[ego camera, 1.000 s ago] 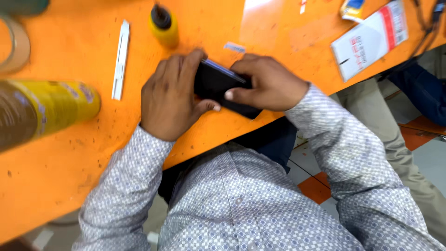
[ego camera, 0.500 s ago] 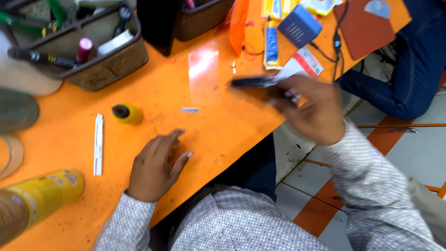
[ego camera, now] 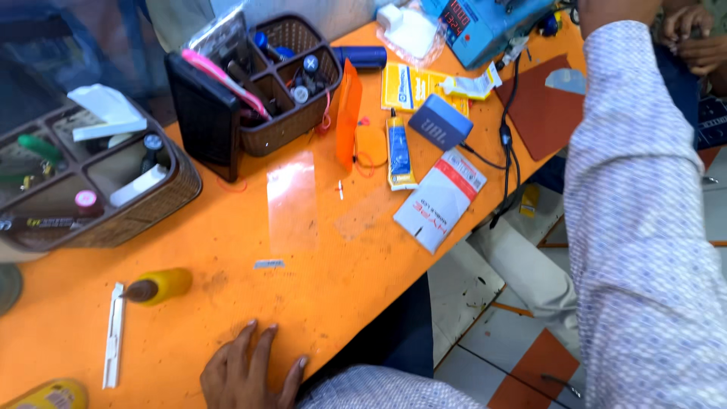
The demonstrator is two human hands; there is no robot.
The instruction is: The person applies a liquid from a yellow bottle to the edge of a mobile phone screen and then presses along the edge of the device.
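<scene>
My left hand (ego camera: 248, 373) lies flat on the orange table (ego camera: 227, 318) at its near edge, fingers spread and holding nothing. Closest to it are a small yellow bottle with a dark tip (ego camera: 157, 286), a white plastic strip (ego camera: 113, 335) and a tiny grey sliver (ego camera: 269, 263). My right arm in a patterned sleeve (ego camera: 636, 197) reaches up along the right side. Its hand is cut off by the top edge, so whatever it holds is hidden.
A clear film (ego camera: 291, 201) lies mid-table. Behind it stand two brown baskets of tools (ego camera: 295, 113) (ego camera: 163, 193) and a black box (ego camera: 203, 113). A glue tube (ego camera: 399, 151), white packet (ego camera: 439, 198), blue box (ego camera: 441, 121), cables and a blue meter (ego camera: 485, 23) lie to the right. Another person's hands (ego camera: 693, 38) show at top right.
My right hand, which held a dark phone, has risen out past the top edge. My left hand stays flat on the table. The view has tilted up toward the back of the table.
</scene>
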